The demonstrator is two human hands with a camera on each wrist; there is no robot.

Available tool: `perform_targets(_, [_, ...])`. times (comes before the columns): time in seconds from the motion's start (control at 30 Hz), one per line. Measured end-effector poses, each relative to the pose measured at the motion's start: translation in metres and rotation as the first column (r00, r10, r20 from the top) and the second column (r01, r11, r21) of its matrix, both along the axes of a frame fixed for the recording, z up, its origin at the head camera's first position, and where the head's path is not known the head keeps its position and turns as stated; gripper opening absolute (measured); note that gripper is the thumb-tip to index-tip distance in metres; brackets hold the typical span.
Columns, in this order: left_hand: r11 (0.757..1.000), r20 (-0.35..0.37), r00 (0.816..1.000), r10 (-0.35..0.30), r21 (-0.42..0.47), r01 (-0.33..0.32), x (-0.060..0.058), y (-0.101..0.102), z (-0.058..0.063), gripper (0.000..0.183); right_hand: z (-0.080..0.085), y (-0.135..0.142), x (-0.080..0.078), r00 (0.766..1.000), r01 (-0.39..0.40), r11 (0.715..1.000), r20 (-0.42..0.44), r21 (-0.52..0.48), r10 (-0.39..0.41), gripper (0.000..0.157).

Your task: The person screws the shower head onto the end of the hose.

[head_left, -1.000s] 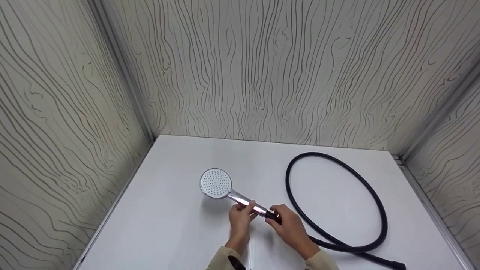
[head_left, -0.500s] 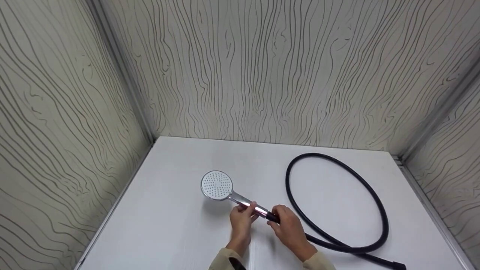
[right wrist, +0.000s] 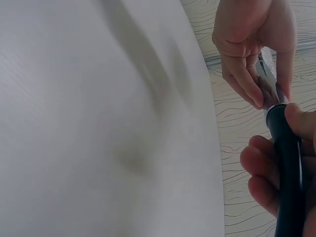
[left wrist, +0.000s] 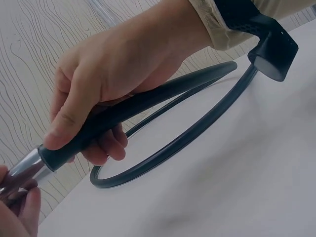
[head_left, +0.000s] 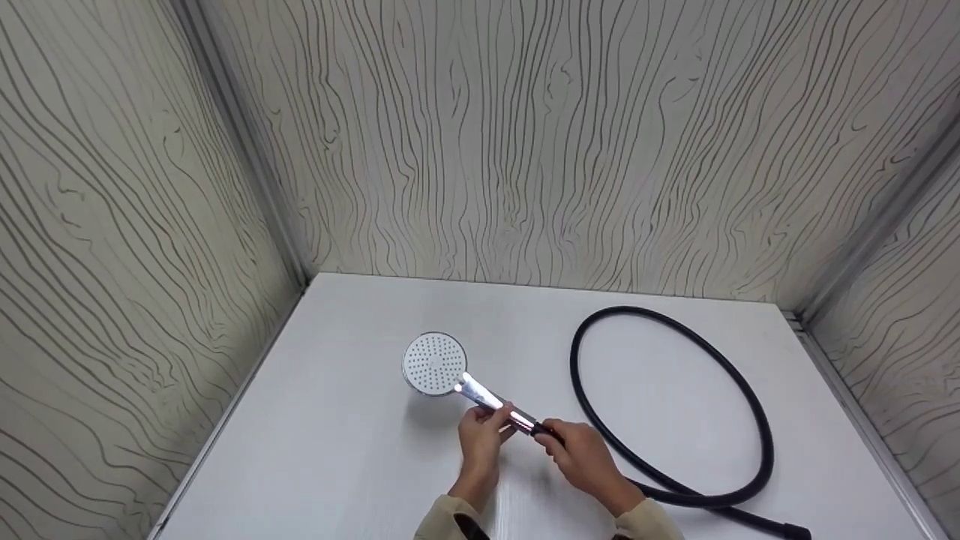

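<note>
Shifted slightly rightward and lower, the right hand [head_left: 589, 459] grips the black hose [left wrist: 143, 103]; we see it meet the showerhead handle [head_left: 481, 394] end-on, axes aligned; left-hand fingers [head_left: 469, 431] pinch the handle.

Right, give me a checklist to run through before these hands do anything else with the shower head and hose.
1. Left hand grips the chrome handle: ok.
2. Right hand grips the black hose near its end: ok.
3. Hose end meets the handle with no visible gap: ok.
4. Joint tight inside: cannot tell, hidden.
5. Shower head spray face toward the head camera: ok.
6. Hose free of crossings: not ok, it crosses itself on the table.
</note>
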State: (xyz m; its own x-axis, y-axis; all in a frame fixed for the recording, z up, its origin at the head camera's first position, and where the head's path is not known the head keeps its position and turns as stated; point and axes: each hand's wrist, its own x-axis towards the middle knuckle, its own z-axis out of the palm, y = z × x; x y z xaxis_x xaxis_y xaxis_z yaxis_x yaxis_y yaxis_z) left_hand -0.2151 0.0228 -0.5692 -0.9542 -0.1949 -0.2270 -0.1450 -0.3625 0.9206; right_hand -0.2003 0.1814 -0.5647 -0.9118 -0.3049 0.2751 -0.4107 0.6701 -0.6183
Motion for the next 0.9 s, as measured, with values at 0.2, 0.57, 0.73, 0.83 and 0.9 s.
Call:
perform_targets(0.2, [0.999,0.017,1.000,-0.002,-0.033,0.003,0.002,0.000,-0.001,0.041,-0.002,-0.004,0.003,0.992,0.080,0.997,-0.103,0.014,-0.078,0.016])
perform_targets(0.57, [1.000,0.015,1.000,0.028,-0.001,-0.028,0.002,0.002,0.000,0.038,-0.008,-0.012,0.003,0.944,0.154,0.986,-0.304,0.055,-0.131,0.039])
perform_targets(0.73, [1.000,0.003,1.000,0.018,0.021,-0.018,0.001,0.001,-0.001,0.036,-0.007,-0.011,0.003,0.947,0.125,0.992,-0.298,-0.006,-0.121,0.030])
perform_targets(0.83, [1.000,0.000,1.000,0.008,0.021,-0.008,0.001,-0.001,-0.001,0.035,-0.004,-0.009,0.003,0.975,0.092,0.996,-0.202,-0.012,-0.092,0.021])
perform_targets(0.9, [1.000,-0.001,1.000,0.003,0.020,-0.002,0.000,-0.001,-0.002,0.034,-0.002,-0.007,0.002,0.987,0.065,0.998,-0.147,-0.010,-0.066,0.015])
